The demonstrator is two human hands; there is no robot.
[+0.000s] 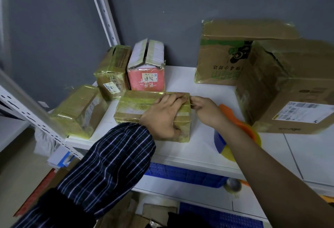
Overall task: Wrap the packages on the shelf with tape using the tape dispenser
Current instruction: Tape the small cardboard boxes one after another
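A small cardboard package wrapped in yellowish clear tape lies on the white shelf. My left hand grips its right half from above, thumb curled round the near face. My right hand pinches something thin, apparently tape, at the package's top right corner. The orange and yellow tape dispenser with its blue roll lies on the shelf under my right forearm, partly hidden by it.
Three more taped small boxes stand to the left: one at the shelf's left edge, one brown, one pink and white. Two big cartons fill the right rear. A blue crate sits below the shelf.
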